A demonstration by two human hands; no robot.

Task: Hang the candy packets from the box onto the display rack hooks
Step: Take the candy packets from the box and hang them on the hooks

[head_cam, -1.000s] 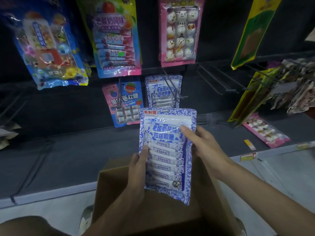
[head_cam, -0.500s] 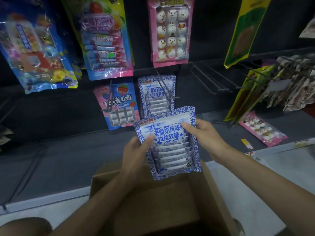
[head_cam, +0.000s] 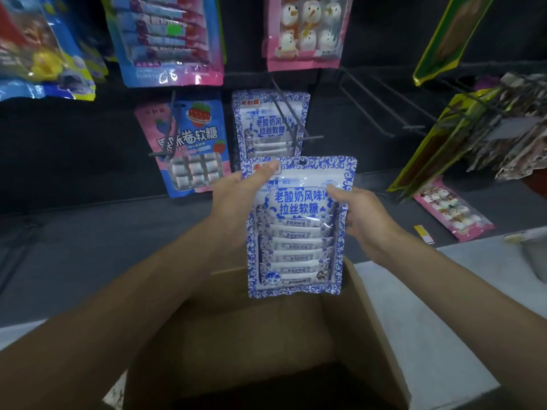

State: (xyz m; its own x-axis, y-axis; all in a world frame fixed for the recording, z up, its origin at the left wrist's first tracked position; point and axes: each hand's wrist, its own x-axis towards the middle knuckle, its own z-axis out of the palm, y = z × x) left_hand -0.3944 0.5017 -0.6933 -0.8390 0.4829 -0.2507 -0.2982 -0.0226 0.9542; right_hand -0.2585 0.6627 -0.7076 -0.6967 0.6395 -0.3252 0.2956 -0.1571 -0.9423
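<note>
A blue-and-white candy packet (head_cam: 299,232) is held upright above the open cardboard box (head_cam: 266,335). My left hand (head_cam: 239,196) grips its top left corner with the thumb on the front. My right hand (head_cam: 361,217) holds its right edge. The packet's hang hole is at its top, just below the tip of a black rack hook (head_cam: 293,125). On that hook hangs a matching blue-and-white packet (head_cam: 266,122) against the back panel. The inside of the box is dark and I cannot tell what it holds.
A pink-and-blue strawberry candy packet (head_cam: 192,149) hangs left of the hook. Bigger packets hang in the row above. Bare hooks (head_cam: 379,108) stick out to the right. Yellow and patterned packets (head_cam: 473,137) hang far right. A pink packet (head_cam: 453,211) lies on the shelf.
Both hands have raised the packet and turned it upright, closer to the hook. My left hand slid up to its top corner. The camera moved closer to the rack.
</note>
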